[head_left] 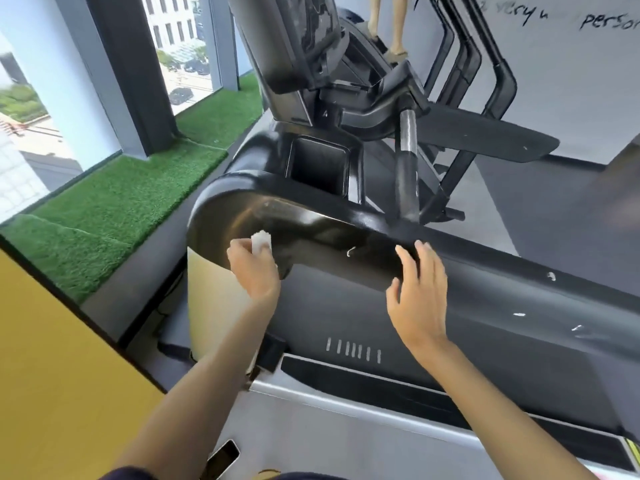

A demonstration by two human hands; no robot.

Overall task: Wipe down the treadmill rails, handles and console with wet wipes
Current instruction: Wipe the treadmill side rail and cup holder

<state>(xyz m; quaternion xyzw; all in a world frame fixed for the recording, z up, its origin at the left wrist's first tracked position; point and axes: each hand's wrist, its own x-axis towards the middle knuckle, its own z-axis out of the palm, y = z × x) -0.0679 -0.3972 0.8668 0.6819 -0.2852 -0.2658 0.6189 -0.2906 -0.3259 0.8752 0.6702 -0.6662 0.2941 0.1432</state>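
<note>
Two bare hands work on a black treadmill. At nine o'clock of the view a strip of green turf [114, 209] lies below a window, and a yellow panel [52, 358] fills the eight o'clock corner. A phone [223, 459] lies near the bottom edge at six o'clock, just beside the left forearm.

The left hand [254, 268], at seven o'clock from the centre, pinches a small wad of white wet wipe [260, 241] between thumb and curled fingers. The wipe sticks out at the hand's twelve o'clock and touches the glossy rounded end of the side rail [329, 233]. A cream curved object [211, 306] stands under the wrist.

From its rounded end the rail runs toward four o'clock. A square pocket [320, 168] is sunk into the housing at its twelve o'clock, with the console [287, 43] above it. A handle [408, 161], silver above and black below, stands at three o'clock of the pocket.

The right hand [417, 299], at three o'clock of the left, is spread wide with straight fingers and grips nothing; its fingertips lie on the rail's upper edge.
</note>
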